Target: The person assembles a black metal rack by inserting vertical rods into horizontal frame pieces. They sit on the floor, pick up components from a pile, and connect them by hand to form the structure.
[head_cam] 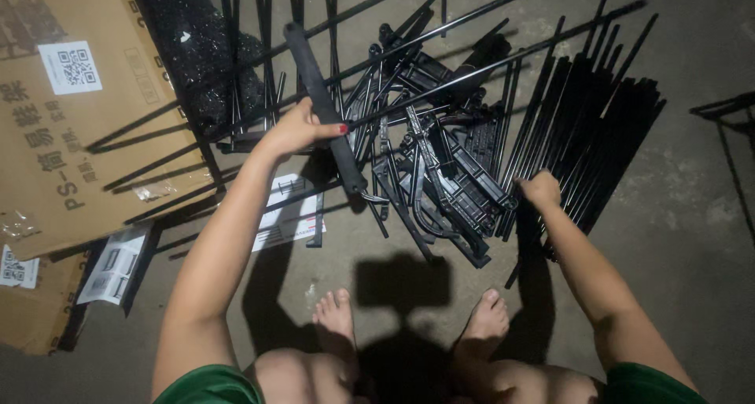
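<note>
Left hand (301, 129) gripped one thick black tube (324, 105) raised over a heap of black plastic brackets (440, 184) on the floor (692, 215), while right hand (541, 189) closed on thin rods (586, 129) beside it, two bare feet (336, 316) below.

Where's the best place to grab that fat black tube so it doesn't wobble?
Probably around its middle, from the left side, which is how the left hand holds the fat black tube now. It is a long, even, round bar tilted above the pile of black parts, so a mid grip should balance both ends. The right hand is down among the thin black rods.
</note>
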